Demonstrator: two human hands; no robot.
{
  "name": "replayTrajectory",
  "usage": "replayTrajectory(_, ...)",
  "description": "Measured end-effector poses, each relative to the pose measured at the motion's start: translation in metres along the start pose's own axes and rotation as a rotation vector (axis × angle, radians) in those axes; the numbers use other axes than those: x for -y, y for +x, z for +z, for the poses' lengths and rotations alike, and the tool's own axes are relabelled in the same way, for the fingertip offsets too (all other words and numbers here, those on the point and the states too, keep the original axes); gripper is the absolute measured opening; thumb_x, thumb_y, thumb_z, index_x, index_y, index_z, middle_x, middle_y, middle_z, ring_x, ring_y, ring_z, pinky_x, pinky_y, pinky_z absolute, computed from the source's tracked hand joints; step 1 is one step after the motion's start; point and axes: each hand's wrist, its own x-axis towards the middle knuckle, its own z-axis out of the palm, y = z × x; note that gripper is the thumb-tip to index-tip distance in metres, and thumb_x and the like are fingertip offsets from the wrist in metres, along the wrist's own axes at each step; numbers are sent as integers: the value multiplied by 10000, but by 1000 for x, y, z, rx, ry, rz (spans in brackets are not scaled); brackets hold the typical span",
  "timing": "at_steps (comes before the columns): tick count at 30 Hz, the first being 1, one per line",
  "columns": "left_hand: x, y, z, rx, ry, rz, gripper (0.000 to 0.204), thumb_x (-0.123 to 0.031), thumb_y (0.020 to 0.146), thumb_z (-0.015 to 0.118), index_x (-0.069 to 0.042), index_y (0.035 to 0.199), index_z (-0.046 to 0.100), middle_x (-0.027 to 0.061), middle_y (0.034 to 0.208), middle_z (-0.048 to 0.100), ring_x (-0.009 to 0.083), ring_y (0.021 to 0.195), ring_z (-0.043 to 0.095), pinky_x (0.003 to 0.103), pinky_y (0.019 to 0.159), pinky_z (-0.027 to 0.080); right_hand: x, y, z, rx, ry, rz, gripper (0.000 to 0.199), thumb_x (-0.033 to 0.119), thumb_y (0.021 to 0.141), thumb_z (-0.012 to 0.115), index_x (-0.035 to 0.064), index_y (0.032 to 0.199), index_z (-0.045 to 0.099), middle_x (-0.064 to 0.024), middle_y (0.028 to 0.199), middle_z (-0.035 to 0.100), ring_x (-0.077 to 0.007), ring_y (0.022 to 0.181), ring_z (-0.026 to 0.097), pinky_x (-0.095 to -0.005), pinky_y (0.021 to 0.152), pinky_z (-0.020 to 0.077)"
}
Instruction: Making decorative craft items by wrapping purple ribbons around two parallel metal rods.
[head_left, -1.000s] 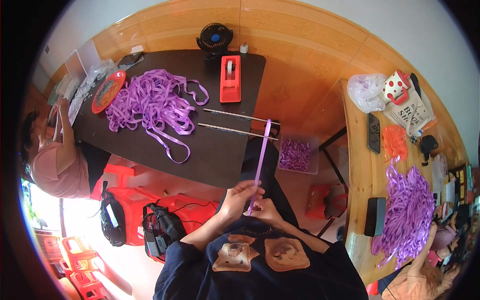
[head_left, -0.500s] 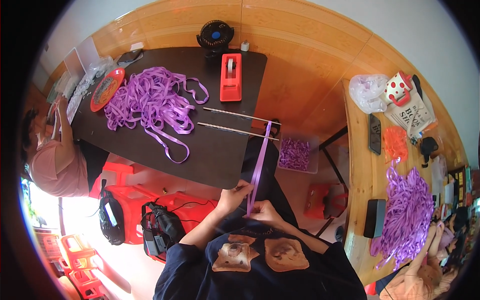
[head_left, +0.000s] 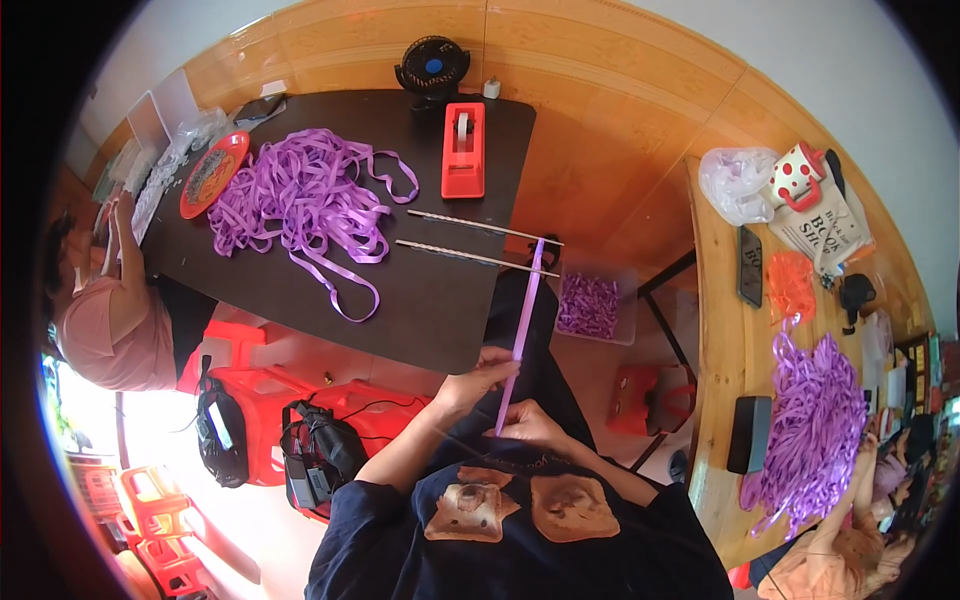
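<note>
Two thin metal rods [head_left: 470, 226] lie side by side on the dark table, their ends jutting past its right edge. A strip of purple ribbon [head_left: 526, 310] runs from those ends down toward my lap, looking narrow and pulled straight. Partway along it, my left hand [head_left: 478, 382] is closed in a pinch on the ribbon. Lower down, close to my shirt, the fingers of my right hand [head_left: 530, 422] are closed round its bottom end and partly hide it. A loose heap of purple ribbon [head_left: 300, 195] covers the table's left part.
On the dark table [head_left: 400, 320] stand a red tape dispenser [head_left: 463, 160], a black fan [head_left: 432, 68] and an orange plate [head_left: 214, 175]. Below the rod ends is a plastic bin [head_left: 597, 305] of purple pieces. Ribbon strands [head_left: 815, 430] cover the wooden table at right. Other people sit at both sides.
My left hand has moved up and slightly right along the ribbon. The two ribbon strands, spread apart before, now lie together as one narrow strip. My right hand stays nearly in place.
</note>
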Motion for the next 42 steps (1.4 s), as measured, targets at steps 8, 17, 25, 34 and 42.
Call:
replayTrajectory(8, -2, 6, 4, -12, 8, 46, 150, -185, 876, 678, -44, 926, 694, 5, 769, 656, 46, 677, 553, 180, 585, 393, 14, -2, 1, 22, -10, 15, 110, 112, 809, 725, 4, 792, 717, 28, 681, 646, -29, 652, 546, -213, 596, 431)
replayTrajectory(17, 4, 3, 3, -29, 15, 60, 132, -166, 886, 664, -36, 900, 682, 8, 770, 652, 39, 643, 535, 177, 577, 401, 7, 4, -1, -86, -103, 250, 149, 162, 815, 717, 34, 737, 719, 44, 624, 603, -31, 577, 499, -210, 528, 363)
replayTrajectory(25, 8, 1, 5, -69, 83, 173, 125, -156, 890, 654, -36, 914, 679, 3, 772, 650, 39, 647, 534, 174, 550, 387, 16, 5, -2, 19, -17, 266, 163, 161, 799, 732, 38, 696, 707, 26, 603, 600, -47, 538, 496, -222, 496, 349)
replayTrajectory(34, 6, 1, 0, 43, 60, 8, 102, -153, 898, 645, -53, 879, 648, -7, 749, 630, 38, 629, 521, 172, 543, 384, -6, 6, -7, 88, 71, 195, 124, 151, 805, 722, 40, 750, 721, 36, 652, 612, -45, 606, 528, -214, 546, 393)
replayTrajectory(42, 16, 4, -8, 61, 62, 27, 104, -139, 900, 639, -46, 853, 637, -13, 735, 616, 37, 626, 505, 177, 559, 386, 40, -5, -37, -223, -145, 64, 86, 87, 826, 659, 16, 862, 689, -52, 749, 676, -85, 642, 598, -221, 558, 457)
